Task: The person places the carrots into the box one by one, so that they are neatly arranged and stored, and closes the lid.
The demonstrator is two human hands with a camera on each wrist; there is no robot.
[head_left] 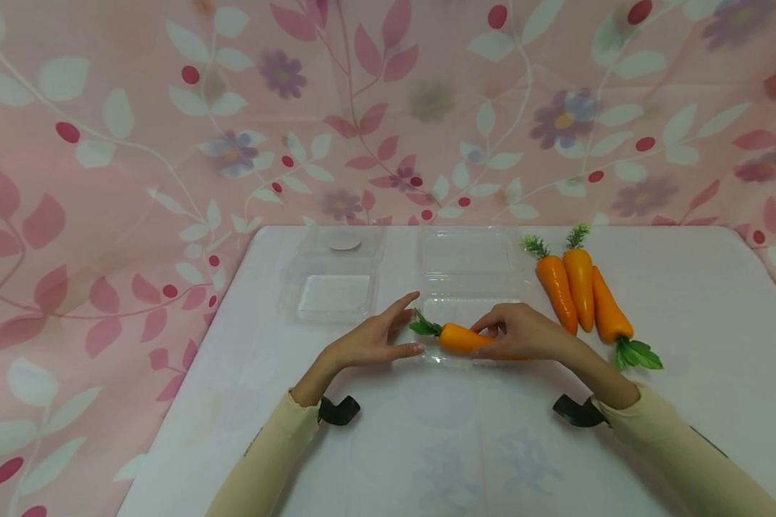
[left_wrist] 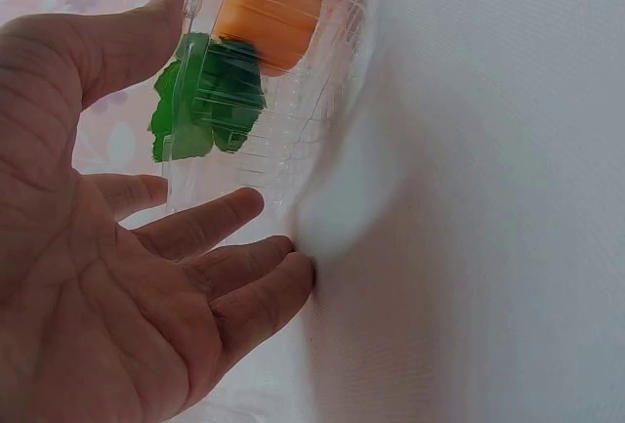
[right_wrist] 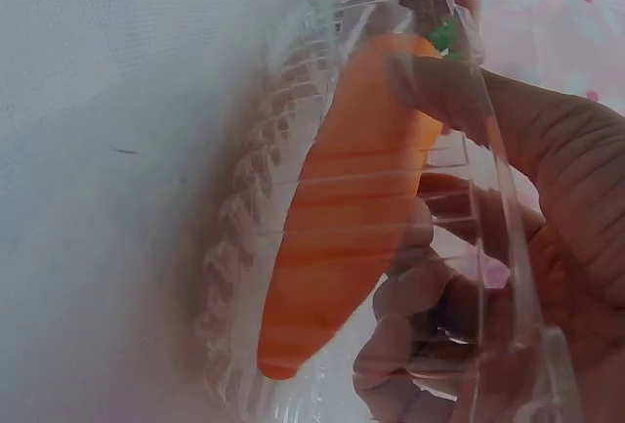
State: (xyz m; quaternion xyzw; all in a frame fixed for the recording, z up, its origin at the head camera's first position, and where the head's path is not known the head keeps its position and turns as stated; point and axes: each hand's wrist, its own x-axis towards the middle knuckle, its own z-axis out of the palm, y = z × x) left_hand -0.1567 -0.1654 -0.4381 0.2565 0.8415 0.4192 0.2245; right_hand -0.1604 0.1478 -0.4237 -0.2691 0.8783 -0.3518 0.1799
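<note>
An orange toy carrot point(head_left: 455, 337) with green leaves lies inside a clear plastic clamshell box point(head_left: 432, 357). My right hand point(head_left: 524, 332) reaches into the box and grips the carrot between thumb and fingers; the right wrist view shows the carrot point(right_wrist: 342, 189) through the clear wall. At the box's left end, my left hand point(head_left: 373, 339) has its fingers spread and holds nothing. In the left wrist view that hand point(left_wrist: 146, 267) is beside the box wall point(left_wrist: 303, 140), near the leaves point(left_wrist: 210, 96); whether the fingertips touch the wall I cannot tell.
Three more toy carrots point(head_left: 580, 287) lie on the white table point(head_left: 698, 301) to the right of the box. A second clear box point(head_left: 336, 294) stands open at the left, with a white oval point(head_left: 345, 244) on its lid. Behind the table hangs a pink floral cloth point(head_left: 388, 108).
</note>
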